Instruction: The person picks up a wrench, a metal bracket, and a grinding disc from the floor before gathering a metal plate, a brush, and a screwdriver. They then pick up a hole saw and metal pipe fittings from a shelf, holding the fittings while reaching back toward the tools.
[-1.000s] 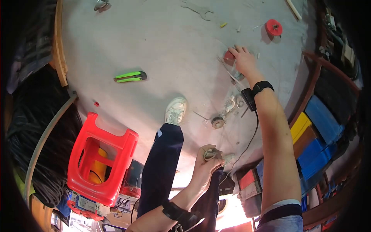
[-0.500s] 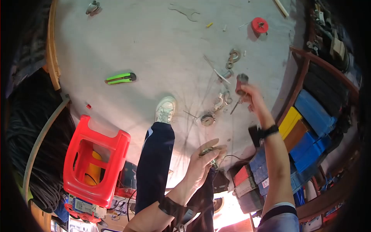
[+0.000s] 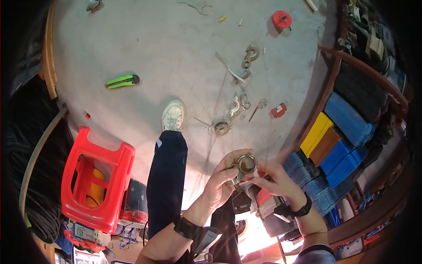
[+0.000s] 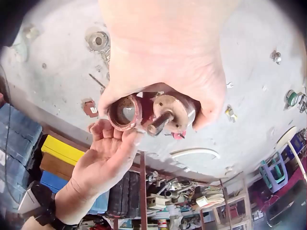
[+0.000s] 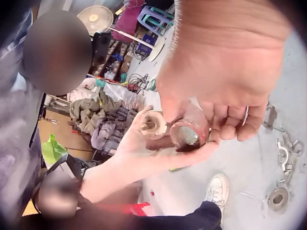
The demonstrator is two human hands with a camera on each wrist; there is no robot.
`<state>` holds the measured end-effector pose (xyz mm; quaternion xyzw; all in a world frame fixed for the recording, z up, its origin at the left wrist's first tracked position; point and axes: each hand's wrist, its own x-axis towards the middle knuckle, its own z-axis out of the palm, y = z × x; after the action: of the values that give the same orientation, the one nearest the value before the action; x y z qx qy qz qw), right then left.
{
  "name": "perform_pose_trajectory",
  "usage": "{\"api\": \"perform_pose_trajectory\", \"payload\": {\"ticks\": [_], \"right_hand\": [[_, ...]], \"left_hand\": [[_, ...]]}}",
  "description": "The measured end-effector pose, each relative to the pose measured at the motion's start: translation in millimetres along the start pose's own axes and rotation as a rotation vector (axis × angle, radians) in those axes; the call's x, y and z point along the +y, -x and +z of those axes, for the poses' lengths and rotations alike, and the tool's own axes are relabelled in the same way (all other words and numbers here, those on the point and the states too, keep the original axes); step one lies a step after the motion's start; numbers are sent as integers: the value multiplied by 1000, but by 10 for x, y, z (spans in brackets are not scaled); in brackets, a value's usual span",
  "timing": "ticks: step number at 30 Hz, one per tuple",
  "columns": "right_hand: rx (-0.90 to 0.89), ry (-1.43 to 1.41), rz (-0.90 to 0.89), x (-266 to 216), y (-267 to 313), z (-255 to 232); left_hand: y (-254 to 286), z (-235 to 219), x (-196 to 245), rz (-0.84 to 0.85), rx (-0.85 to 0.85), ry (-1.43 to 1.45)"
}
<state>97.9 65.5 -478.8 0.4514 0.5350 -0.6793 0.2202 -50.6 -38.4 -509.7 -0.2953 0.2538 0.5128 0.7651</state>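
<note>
Ahead of my body, my left hand (image 3: 224, 178) curls round a round metal part with a short shaft (image 4: 169, 115). Beside that part is a red hollow cylinder (image 5: 189, 132), its open end showing a worn rim and a pale inside. Left fingers also pass along the cylinder's underside. My right hand (image 3: 274, 178) meets the left one here, with the cylinder between its thumb and fingers. In the left wrist view, the right hand (image 4: 108, 165) shows its palm, fingertips right at the cylinder's rim. The pieces sit side by side between both hands.
On the floor lie a green utility knife (image 3: 122, 82), a metal hook (image 3: 250, 55), clamp-like metal pieces (image 3: 235, 106), a metal ring (image 3: 222, 128), a red block (image 3: 278, 110) and a red disc (image 3: 281, 20). A red stool (image 3: 99, 180) stands left; blue bins (image 3: 340, 163) line the right.
My right hand has brought the red cylinder from the floor back to my left hand. The left hand has turned the metal part it holds. The head view has shifted a little.
</note>
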Motion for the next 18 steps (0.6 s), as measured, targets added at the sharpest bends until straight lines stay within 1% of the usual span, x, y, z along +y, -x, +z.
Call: {"api": "perform_pose_trajectory", "payload": {"ticks": [2,3,4,6,7,9,10,11,12,13,15,16,18], "right_hand": [[13,-79,-72,56,-35,-109],[62,18,-154,22,-78,-135],[65,15,-155,5,-112,-132],[139,294,-303,-32,-156,-121],[142,293,-302,-61,-163,-108],[216,238,-266,-134,-147,-85],[215,243,-264,-118,-118,-95],[247,21,-252,-59,-78,-116],[276,-197,-237,-29,-44,-146],[276,-181,-231,-56,-12,-180],[495,-301,152,-129,44,-254],[498,-287,156,-104,48,-308],[486,-155,254,80,-13,-420]], "left_hand": [[-20,31,13,24,-38,-27],[-20,51,24,21,-37,-31],[-22,76,41,34,-5,-41],[-26,123,91,47,26,-54],[-26,137,133,25,38,-57],[-27,153,190,3,45,-57],[-30,158,213,-20,-14,-76],[-34,166,240,-41,-75,-93],[-43,169,263,-38,-84,-84],[-55,171,278,-47,-114,-66],[-71,189,318,-59,-151,-44],[-78,175,332,-58,-160,-31],[-91,144,327,-72,-165,82]]}}
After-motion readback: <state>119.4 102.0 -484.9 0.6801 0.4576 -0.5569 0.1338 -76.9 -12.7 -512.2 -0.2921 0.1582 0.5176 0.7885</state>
